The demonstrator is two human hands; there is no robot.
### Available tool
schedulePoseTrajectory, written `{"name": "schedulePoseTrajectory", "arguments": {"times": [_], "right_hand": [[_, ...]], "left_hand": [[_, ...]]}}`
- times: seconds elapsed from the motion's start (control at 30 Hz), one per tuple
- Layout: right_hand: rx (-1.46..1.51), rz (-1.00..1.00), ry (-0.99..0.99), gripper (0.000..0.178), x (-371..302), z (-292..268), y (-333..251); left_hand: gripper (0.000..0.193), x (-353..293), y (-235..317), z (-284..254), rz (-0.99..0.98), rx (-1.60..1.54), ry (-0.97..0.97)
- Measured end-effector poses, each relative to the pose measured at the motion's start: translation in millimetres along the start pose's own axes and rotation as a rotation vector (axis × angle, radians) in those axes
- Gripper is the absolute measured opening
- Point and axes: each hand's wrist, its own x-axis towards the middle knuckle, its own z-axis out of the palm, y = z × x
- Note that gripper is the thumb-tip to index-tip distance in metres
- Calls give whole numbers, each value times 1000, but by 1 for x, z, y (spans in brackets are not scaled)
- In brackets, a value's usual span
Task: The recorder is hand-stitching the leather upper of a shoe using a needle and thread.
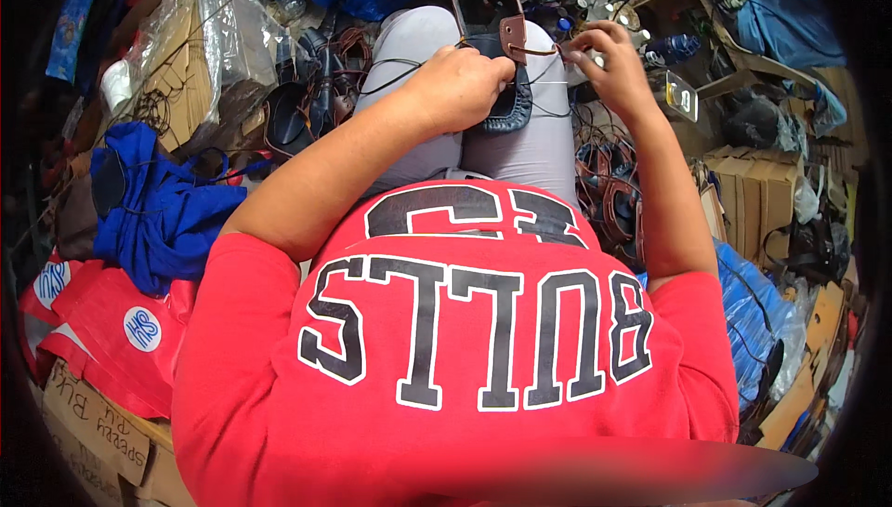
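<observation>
Leather shoe [497,52] lies on my lap, long axis pointing far. My left hand [460,89] grips its near end; my right hand [609,65], just right, pinches the lace [539,49].

The left hand [460,89] hides part of the shoe [497,61].

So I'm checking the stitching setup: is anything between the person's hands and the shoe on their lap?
Nothing visible. The left hand already grips the dark shoe on the lap, and the right hand pinches a thread running straight to the shoe's brown strap. The gap between them is clear.
</observation>
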Motion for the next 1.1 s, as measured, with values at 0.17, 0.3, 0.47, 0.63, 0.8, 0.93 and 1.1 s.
{"name": "schedulePoseTrajectory", "arguments": {"times": [0.17, 0.3, 0.47, 0.63, 0.8, 0.93, 1.1], "right_hand": [[-227, -360, -232, 12, 4, -27, -68], [-319, -432, -333, 5, 1, -4, -74], [-239, -429, -390, 11, 1, -5, -58], [-233, -73, -341, 5, -35, -24, 12], [1022, 380, -8, 21, -21, -43, 9], [1514, 139, -20, 24, 19, -24, -65], [1327, 71, -577, 24, 9, -26, -93]], "left_hand": [[12, -7, -4, -1, -15, 10, 48], [10, -8, -6, 0, 53, 55, 52], [11, -29, -18, -4, 161, 73, 87], [10, -94, -47, -44, -14, 119, 152], [5, -90, -15, -92, -104, -394, 370], [6, -36, 34, -82, 398, -736, 297], [11, -51, 40, -45, 161, -1116, -264]]}}
